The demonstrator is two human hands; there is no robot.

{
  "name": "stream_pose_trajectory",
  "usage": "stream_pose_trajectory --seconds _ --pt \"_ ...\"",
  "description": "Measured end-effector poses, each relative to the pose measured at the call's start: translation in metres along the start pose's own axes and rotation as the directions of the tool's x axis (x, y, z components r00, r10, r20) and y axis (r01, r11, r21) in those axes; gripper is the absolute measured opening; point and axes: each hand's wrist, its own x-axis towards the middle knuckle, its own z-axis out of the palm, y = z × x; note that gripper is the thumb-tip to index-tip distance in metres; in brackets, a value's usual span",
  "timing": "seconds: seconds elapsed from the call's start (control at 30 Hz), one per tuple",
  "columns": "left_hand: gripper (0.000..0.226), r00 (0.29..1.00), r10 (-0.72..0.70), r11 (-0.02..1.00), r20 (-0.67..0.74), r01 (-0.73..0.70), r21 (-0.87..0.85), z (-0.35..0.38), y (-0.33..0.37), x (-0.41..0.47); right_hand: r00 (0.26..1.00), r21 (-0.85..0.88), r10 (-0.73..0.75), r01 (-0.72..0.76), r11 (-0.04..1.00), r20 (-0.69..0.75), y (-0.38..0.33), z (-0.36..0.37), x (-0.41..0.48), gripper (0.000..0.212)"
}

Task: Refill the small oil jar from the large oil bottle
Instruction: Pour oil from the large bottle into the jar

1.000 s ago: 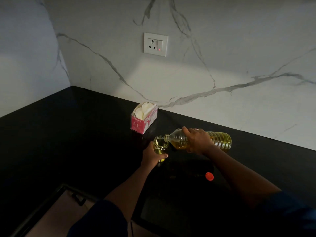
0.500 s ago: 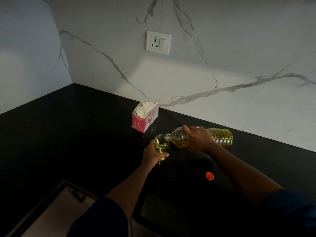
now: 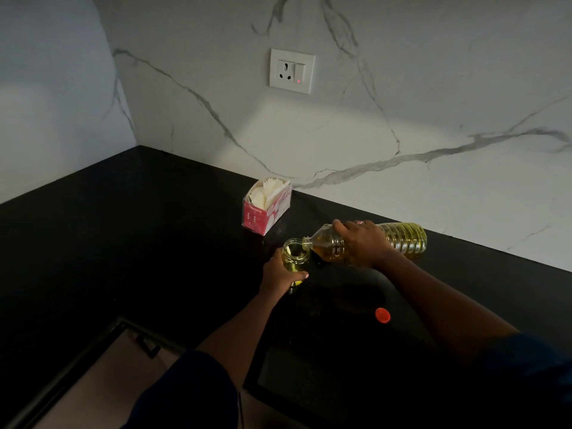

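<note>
A small glass oil jar stands open on the black counter, with yellow oil in its lower part. My left hand is wrapped around the jar's near side. The large clear oil bottle lies almost level above the counter, its open mouth resting over the jar's right rim. My right hand grips the bottle around its middle from above. Yellow oil fills the lower side of the tilted bottle. A red bottle cap lies on the counter, nearer to me and to the right.
A pink carton of white paper tissues stands behind the jar near the marble wall. A wall socket with a red light sits above it. A dark-framed recess opens at the counter's near left.
Both hands keep the same hold on jar and bottle. The view has shifted slightly, and the bottle stays tilted at the jar's rim.
</note>
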Motion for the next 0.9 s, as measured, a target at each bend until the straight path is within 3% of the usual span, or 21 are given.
stream_pose_trajectory --seconds 0.9 --pt "0.078 1.000 0.010 1.000 -0.010 -0.010 0.010 0.0003 -0.0023 0.0019 1.000 -0.027 -0.010 0.010 1.000 0.015 0.0008 -0.0024 0.0021 0.095"
